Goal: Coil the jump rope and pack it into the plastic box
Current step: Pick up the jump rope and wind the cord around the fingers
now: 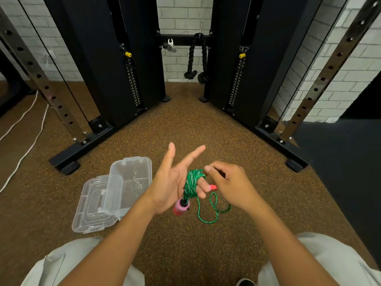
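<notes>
Jump rope [192,183]: green braided cord with a paler fleck pattern, most of it wound in tight overlapping turns around two or three fingers of the left hand [172,182]. That hand is palm up and spread, thumb and index finger pointing far and apart, wrapped fingers slightly bent. One pink handle [181,207] with a black end hangs just below the coil, at the near edge of the palm. The second pink handle [213,187] is mostly hidden, only its tip poking out between the two hands. A loose tail of cord drops from the coil in a slack loop toward the near right, ending under the right wrist.

Right hand [228,182]: fingers curled, thumb and fingertips pinched at the far end of the coil, touching the cord there; exact grip partly hidden.

Plastic box [128,182]: clear, on the brown speckled floor [185,124], to the left of the hands, open. Its clear lid [93,207] lies beside it on the near left, touching it. Black gym rack [115,58] stands at the far side.
</notes>
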Demonstrator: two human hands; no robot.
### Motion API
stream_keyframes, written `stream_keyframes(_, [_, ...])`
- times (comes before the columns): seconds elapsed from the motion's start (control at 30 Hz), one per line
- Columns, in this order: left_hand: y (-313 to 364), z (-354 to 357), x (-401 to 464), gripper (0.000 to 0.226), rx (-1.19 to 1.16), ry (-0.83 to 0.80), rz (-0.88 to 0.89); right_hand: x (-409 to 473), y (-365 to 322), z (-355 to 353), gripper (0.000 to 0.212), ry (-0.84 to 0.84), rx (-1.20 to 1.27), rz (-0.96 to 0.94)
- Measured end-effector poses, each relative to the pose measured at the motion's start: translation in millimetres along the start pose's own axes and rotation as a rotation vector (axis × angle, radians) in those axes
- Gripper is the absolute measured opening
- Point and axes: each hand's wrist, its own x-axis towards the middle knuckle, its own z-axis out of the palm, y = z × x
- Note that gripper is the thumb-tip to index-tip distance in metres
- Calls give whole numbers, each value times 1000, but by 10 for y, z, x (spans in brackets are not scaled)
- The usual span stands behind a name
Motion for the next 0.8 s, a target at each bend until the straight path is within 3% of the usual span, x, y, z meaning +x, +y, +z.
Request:
stream_keyframes(0.17, [30, -39, 11, 91, -223, 51, 90, -35, 4, 148, 30, -129, -31, 78])
stream_keyframes(0.43, [55, -53, 17, 88, -313, 138, 148, -77, -34, 401, 36, -250, -95, 95])
stream_keyframes(0.63, [42, -94, 43, 82, -214, 255, 231, -125, -6, 497, 33, -313, -128, 49])
stream_keyframes(0.8, [-16, -105, 102, 83, 61, 366, 226, -187, -80, 541, 29, -356, -228, -23])
